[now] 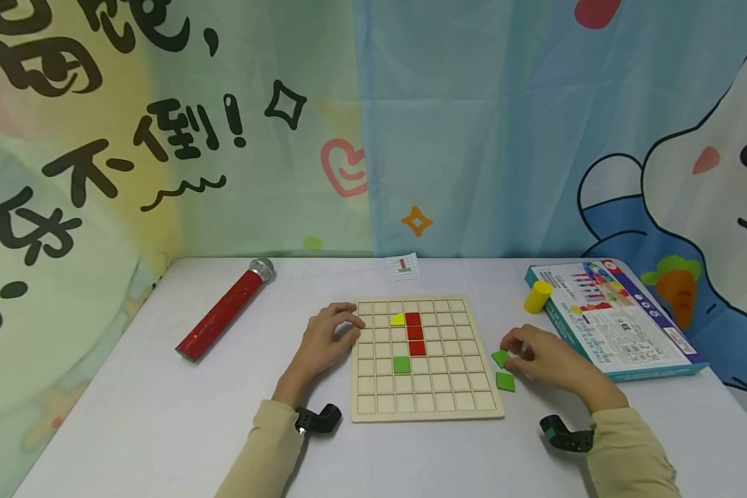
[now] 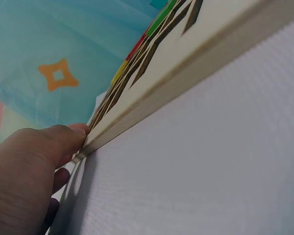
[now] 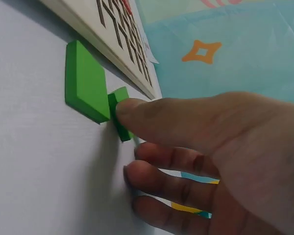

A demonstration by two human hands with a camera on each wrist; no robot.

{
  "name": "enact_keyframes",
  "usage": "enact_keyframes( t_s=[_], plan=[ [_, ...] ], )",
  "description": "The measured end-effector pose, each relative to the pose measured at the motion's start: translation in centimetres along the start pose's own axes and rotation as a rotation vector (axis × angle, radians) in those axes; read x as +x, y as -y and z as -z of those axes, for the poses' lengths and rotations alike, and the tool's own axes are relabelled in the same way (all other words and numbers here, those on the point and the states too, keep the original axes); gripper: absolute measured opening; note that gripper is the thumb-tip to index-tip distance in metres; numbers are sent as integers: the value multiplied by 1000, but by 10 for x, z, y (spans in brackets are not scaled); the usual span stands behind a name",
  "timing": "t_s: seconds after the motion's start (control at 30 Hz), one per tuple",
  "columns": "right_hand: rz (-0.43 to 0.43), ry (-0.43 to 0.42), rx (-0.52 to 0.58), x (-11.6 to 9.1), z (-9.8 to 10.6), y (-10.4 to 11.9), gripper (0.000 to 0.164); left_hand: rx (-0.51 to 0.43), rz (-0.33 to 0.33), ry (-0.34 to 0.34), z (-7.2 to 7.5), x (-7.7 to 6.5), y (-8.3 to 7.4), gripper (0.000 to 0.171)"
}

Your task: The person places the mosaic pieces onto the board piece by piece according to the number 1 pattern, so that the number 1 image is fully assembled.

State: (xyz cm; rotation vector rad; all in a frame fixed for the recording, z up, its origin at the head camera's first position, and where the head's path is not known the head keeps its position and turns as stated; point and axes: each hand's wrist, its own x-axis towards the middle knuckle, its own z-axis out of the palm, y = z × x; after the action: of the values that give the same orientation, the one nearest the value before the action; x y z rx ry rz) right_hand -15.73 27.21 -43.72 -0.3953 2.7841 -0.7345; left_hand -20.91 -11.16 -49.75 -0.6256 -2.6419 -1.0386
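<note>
A wooden grid board (image 1: 386, 405) lies flat between the hands. On it sit a yellow piece (image 1: 398, 320), three red tiles (image 1: 415, 333) in a column and a green tile (image 1: 401, 364). My left hand (image 1: 325, 342) rests its fingertips on the board's left edge near the far corner. Just off the right edge, my right hand (image 1: 550, 361) pinches a small green tile (image 3: 118, 93) at the tabletop; the thumb covers part of it and the index fingertip is hidden in the right wrist view. Another green tile (image 1: 505, 382) lies flat close by, nearer the front.
Right of the board stands a yellow cylinder (image 1: 538, 297) next to a flat printed box (image 1: 622, 325). A small pattern card (image 1: 402, 267) lies at the table's back edge. At left is a red microphone (image 1: 224, 311). A printed curtain (image 1: 460, 138) hangs behind.
</note>
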Motion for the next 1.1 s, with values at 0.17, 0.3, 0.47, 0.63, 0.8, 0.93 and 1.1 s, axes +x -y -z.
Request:
enact_keyframes(
  t_s=[0.17,0.3,0.47,0.63,0.8,0.93,1.1],
  plan=[
    [-15,-21,-19,1,-1,1,26,-3,8,5,1,0,0,9],
    [2,-13,-17,-1,0,1,31,-10,18,10,0,-1,0,9],
    [37,-11,-23,-2,1,-1,32,-12,19,12,0,0,0,9],
    [17,-16,-26,2,-1,-4,27,-11,26,16,1,0,0,9],
    [-16,-39,-38,5,-3,-6,29,-7,26,15,0,-1,0,9],
    [-14,-73,-38,6,-5,-5,29,-6,23,12,0,-1,1,9],
    [-23,-109,-36,7,-8,0,31,-11,11,6,1,0,-1,9]
  ],
)
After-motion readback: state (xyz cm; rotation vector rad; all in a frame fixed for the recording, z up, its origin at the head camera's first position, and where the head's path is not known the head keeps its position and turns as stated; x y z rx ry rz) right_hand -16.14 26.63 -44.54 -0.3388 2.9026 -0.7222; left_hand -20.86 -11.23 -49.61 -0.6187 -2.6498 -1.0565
